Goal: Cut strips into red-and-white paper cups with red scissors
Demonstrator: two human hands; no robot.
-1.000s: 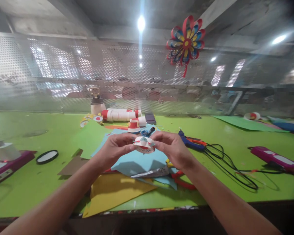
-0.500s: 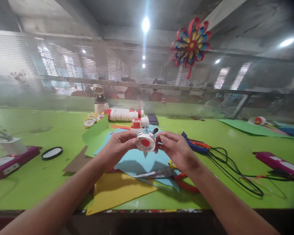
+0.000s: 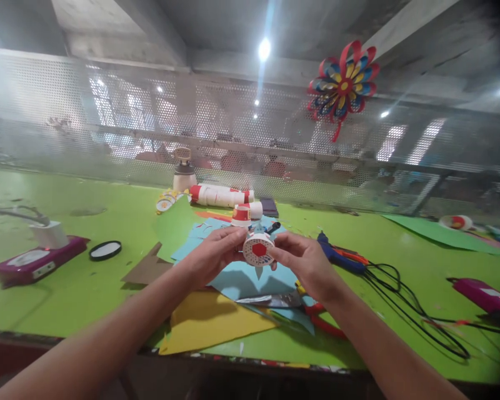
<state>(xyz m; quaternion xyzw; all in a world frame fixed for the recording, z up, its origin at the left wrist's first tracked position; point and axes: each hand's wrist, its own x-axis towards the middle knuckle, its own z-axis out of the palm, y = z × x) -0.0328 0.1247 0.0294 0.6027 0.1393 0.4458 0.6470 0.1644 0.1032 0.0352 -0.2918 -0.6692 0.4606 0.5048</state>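
Between my two hands is a small paper craft [image 3: 259, 250], its round white face marked with a red hexagon and a ring of dark dots. Pale blue paper points stick out above and below that face. My left hand [image 3: 219, 251] pinches its left side, fingers closed. On the other side my right hand [image 3: 302, 258] grips the edge, thumb against the face and fingers partly hidden behind. Below lie light blue paper [image 3: 233, 280], a yellow sheet [image 3: 212, 322] and scissors with red handles [image 3: 323, 322].
A blue glue gun [image 3: 341, 256] with black cable lies right. Paper cups [image 3: 241, 215], a stacked cup roll [image 3: 220, 196] and a bottle [image 3: 184, 176] stand behind. Purple power strips [image 3: 41, 258] sit at both sides, a black-rimmed disc [image 3: 105, 250] at left. A paper flower [image 3: 345, 86] hangs above.
My view has swung a little left, so the scene sits further right. My right thumb has come onto the round face of the craft, which both hands keep holding.
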